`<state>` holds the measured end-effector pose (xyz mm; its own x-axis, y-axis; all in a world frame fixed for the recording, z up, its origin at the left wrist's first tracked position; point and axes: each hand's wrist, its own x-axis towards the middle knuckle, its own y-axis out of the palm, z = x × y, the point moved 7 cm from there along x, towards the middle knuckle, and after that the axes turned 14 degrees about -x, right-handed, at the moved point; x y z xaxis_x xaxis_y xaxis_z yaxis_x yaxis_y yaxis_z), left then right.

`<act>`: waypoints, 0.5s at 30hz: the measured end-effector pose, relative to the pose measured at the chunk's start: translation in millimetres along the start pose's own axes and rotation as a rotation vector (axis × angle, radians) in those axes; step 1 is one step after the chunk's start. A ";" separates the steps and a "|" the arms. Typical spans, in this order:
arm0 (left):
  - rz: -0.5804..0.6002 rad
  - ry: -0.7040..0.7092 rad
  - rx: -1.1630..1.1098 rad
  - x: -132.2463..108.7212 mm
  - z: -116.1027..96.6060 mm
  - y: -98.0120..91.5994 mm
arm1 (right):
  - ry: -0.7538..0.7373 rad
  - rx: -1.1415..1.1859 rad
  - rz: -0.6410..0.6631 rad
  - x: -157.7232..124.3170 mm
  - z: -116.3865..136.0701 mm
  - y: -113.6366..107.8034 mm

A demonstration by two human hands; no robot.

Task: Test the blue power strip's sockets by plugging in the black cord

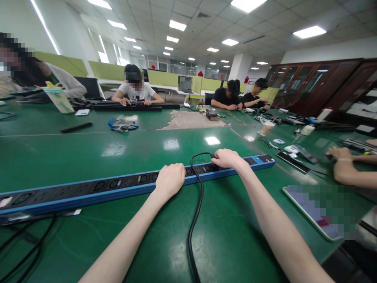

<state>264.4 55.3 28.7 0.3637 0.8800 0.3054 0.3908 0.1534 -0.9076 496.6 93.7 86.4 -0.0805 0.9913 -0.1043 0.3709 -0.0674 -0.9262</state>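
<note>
A long blue power strip (91,188) with black sockets lies slantwise across the green table (159,243). My left hand (171,179) is closed over the strip near its middle, its fingers curled on the far side and partly hidden. Farther right, my right hand (226,158) pinches the plug end of a black power cord (192,224) right above the sockets. Most of the plug is covered by the fingers, so I cannot tell whether it sits in a socket. From there the cord loops left, crosses the strip and runs toward me between my forearms.
Black cables (38,243) lie at lower left. A tablet-like device (312,214) rests at right, near another person's hand (341,157). Gloves (122,124), a cup (59,100) and a drink cup (266,127) stand farther back. Several people work around the table.
</note>
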 end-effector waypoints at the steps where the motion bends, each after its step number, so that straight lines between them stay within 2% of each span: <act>1: -0.001 0.001 0.001 -0.2 -0.3 -0.2 | 0.011 0.008 0.004 0.2 -0.3 1.6; 8: -0.007 -0.005 0.007 -1.4 -1.1 -3.0 | 0.056 -0.007 -0.084 -12.0 3.3 5.5; 13: -0.007 -0.001 0.010 -1.7 -2.4 -3.5 | 0.016 -0.016 -0.037 -5.3 4.8 4.0; 15: -0.007 -0.004 0.012 -1.7 -2.4 -3.6 | 0.017 -0.017 -0.063 -6.2 6.4 3.1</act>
<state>264.4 52.2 32.2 0.3576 0.8807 0.3105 0.3834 0.1648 -0.9088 492.3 86.6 81.9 -0.0890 0.9952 -0.0398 0.3812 -0.0029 -0.9245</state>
